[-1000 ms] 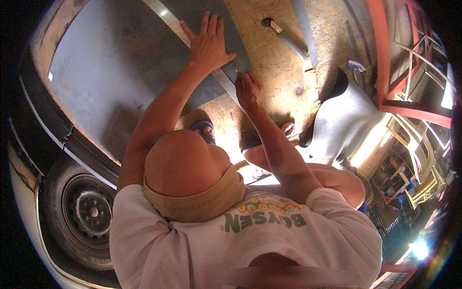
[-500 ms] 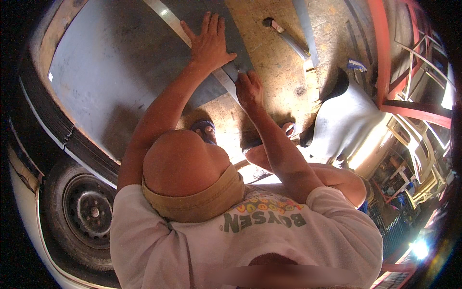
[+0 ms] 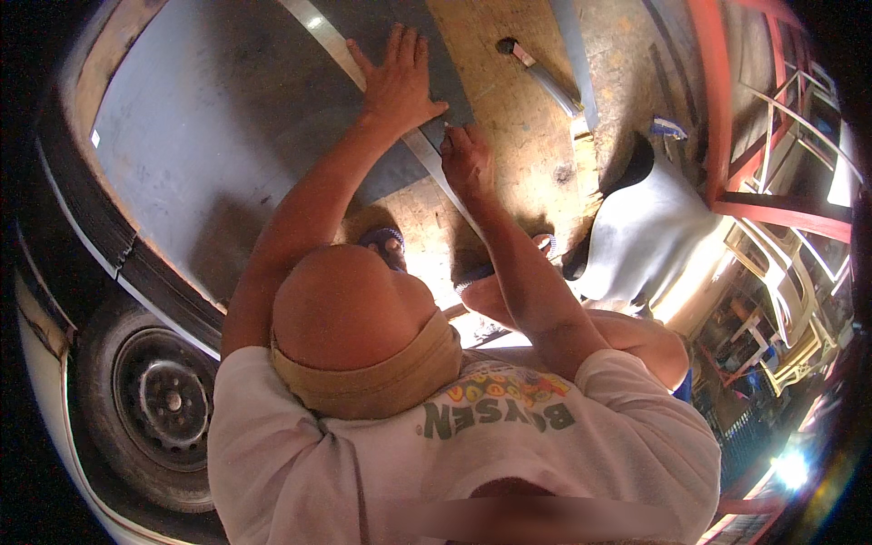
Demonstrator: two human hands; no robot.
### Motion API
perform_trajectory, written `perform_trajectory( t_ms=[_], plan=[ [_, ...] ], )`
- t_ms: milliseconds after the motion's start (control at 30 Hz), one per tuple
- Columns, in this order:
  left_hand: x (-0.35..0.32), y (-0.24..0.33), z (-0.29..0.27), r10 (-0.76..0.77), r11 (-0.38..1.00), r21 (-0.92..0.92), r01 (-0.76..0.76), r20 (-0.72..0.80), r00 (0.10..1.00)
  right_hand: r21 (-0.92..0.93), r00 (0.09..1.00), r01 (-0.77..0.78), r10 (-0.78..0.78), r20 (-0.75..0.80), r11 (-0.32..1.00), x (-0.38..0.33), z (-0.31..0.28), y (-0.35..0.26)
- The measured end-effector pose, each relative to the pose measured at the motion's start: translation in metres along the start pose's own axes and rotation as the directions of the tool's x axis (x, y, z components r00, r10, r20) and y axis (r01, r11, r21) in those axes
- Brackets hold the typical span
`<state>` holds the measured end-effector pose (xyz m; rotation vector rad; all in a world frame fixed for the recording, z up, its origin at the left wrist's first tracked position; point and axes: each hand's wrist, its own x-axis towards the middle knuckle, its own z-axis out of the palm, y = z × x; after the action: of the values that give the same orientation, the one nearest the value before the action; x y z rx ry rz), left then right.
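Note:
My left hand [image 3: 398, 86] lies flat with its fingers spread on a dark grey sheet [image 3: 245, 82], pressing over a long metal straightedge [image 3: 325, 34]. The straightedge runs diagonally across the sheet and past its near edge, passing beneath my right forearm. Close to its right side, my right hand [image 3: 470, 163] is closed in a pinch low over the sheet's near right corner. A small pale tip shows at its fingers; the rest of what they hold is hidden, so its kind cannot be made out.
The sheet rests on a worn wooden board [image 3: 518, 136]. A brush [image 3: 540, 77] lies right of the sheet, beside a narrow grey strip [image 3: 574, 64]. Further right are a curved pale sheet [image 3: 649, 227], a red metal frame [image 3: 718, 109] and plastic chairs [image 3: 772, 272]. A vehicle wheel [image 3: 163, 391] stands left.
My right hand has moved slightly away from me and to the left, along the straightedge. My left hand keeps its place on the sheet, while the view has shifted a little.

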<state>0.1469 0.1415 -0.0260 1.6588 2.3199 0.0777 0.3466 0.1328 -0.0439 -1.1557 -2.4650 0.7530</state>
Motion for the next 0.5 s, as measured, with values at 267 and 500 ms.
perform_trajectory(
  t_ms=[267, 500],
  plan=[
    [-0.001, -0.009, -0.021, -0.016, 0.999, -0.052, 0.015, -0.02, 1.0, 0.068, 0.977, -0.025, 0.039, -0.208, 0.997, 0.034, -0.058, -0.046],
    [0.07, -0.077, -0.048, 0.013, 0.997, 0.08, 0.005, -0.211, 0.977, 0.069, 0.966, 0.116, -0.097, -0.239, 0.991, 0.101, -0.079, -0.072]
  ],
)
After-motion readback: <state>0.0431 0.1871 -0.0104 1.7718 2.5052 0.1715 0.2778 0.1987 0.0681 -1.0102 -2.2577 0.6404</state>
